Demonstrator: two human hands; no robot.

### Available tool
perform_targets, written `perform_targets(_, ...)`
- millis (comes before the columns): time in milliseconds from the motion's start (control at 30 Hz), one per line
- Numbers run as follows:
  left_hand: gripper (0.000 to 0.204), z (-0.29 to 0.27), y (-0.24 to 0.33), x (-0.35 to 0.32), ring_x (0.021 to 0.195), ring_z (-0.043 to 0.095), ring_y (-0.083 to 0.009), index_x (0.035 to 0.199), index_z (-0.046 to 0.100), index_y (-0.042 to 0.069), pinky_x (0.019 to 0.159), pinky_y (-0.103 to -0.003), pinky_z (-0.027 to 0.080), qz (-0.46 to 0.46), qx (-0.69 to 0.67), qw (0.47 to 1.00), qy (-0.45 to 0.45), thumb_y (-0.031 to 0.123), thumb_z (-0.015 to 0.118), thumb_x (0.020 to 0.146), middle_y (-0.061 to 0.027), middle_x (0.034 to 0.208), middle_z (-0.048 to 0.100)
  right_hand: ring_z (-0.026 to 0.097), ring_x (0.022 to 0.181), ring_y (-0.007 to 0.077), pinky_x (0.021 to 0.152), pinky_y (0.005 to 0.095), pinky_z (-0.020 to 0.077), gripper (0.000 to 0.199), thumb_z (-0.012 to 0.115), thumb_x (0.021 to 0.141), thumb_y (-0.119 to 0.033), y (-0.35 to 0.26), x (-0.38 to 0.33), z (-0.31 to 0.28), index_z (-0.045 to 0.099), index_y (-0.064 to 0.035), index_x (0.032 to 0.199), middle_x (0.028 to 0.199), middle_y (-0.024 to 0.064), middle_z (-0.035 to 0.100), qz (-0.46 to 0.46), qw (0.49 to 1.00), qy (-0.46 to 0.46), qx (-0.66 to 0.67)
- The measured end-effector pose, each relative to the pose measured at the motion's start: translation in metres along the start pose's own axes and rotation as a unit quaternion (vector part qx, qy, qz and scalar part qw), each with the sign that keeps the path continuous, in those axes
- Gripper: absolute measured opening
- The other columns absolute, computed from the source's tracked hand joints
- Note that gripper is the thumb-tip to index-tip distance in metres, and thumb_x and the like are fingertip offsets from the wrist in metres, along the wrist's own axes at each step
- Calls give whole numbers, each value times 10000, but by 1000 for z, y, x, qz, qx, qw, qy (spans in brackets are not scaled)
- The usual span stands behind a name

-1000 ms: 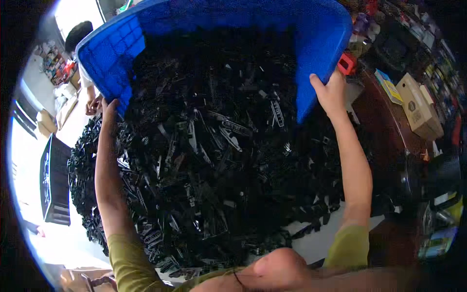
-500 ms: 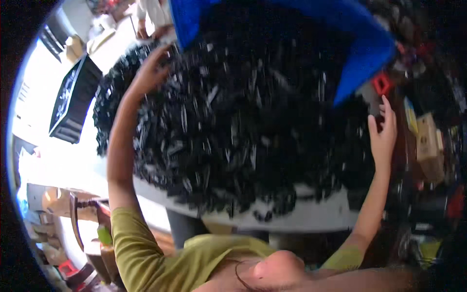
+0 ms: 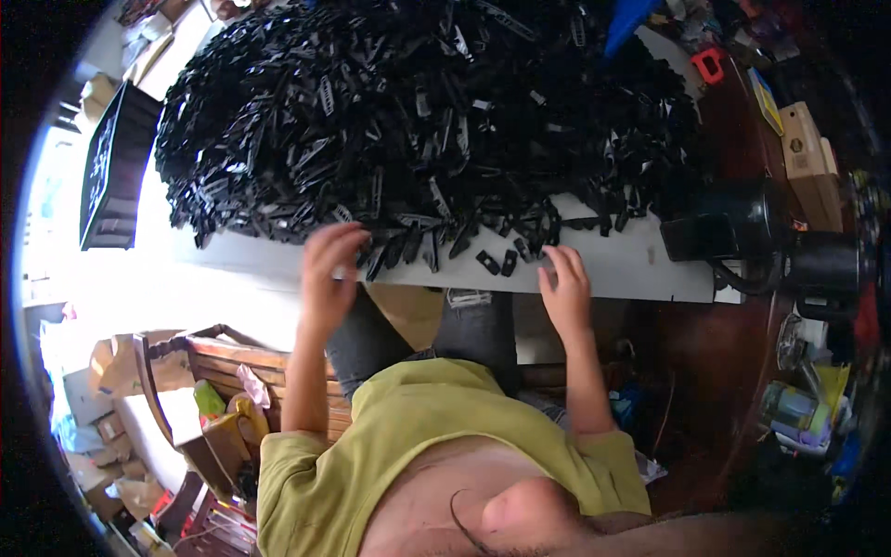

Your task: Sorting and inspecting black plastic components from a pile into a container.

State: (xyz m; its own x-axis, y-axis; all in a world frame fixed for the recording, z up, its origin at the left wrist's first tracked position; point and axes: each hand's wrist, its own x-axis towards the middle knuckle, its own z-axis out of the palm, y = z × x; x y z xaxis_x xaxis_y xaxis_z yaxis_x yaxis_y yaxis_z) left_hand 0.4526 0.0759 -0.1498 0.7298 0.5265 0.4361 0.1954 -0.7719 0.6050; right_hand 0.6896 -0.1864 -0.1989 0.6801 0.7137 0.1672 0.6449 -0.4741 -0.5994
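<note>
A big heap of small black plastic parts (image 3: 371, 139) covers the pale table (image 3: 603, 269), with several loose pieces along the near edge. My left hand (image 3: 331, 278) is over the table's front edge, close to the heap's near fringe. Its fingers are loosely bent and slightly blurred, and I see nothing held in them. Farther right, my right hand (image 3: 566, 290) is at the same edge beside two small loose black pieces (image 3: 498, 263). Its fingers are spread and hold nothing. Only a corner of a blue plastic container (image 3: 629, 26) shows beyond the heap.
A black crate (image 3: 121, 167) stands at the left. On the right are a black machine (image 3: 724, 227), a red plastic piece (image 3: 707, 65) and a cardboard box (image 3: 809, 158). A wooden chair (image 3: 223, 362) stands near me on the left.
Both hands have come back toward me and closer together, from the heap's far sides to the front edge. The blue container has mostly left view at the top as the view shifted.
</note>
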Motion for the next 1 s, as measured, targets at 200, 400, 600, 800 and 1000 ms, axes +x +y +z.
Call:
perform_targets(200,352,41,36,-48,970,583,-347,1055,631,46,825,-425,487,77,-5,992,-104,-22,585,713,-138,1061,614,607,925,300,739,403,501,326,638,834,-114,-5,18,37,531,-106,1142,1054,104,554,75,988,119,-68)
perform_targets(400,408,72,37,-48,900,555,-342,1131,576,45,753,-410,482,50,3,995,-84,24,633,728,-143,1055,550,621,895,309,676,427,507,338,625,849,-200,-3,24,47,518,-139,1164,1034,88,590,98,973,145,-148)
perform_targets(600,335,100,32,-35,898,533,-320,1055,530,58,701,-406,476,27,93,994,-58,126,677,761,-122,1000,492,637,867,330,637,440,522,306,593,873,-188,8,21,60,527,-105,1160,1068,110,584,40,954,239,-176)
perform_targets(800,309,106,33,-37,871,545,-295,987,502,52,683,-392,481,-20,148,988,-47,102,667,731,-105,923,496,623,905,338,720,414,514,240,542,906,-150,7,19,54,537,-76,1135,1082,124,576,17,958,257,-129)
perform_targets(1000,308,105,30,-43,893,556,-293,1008,505,43,675,-380,503,-29,205,978,-39,93,639,736,-110,931,501,607,907,363,744,409,502,191,555,902,-77,-38,-19,41,571,-76,1093,1001,139,609,-107,984,132,52)
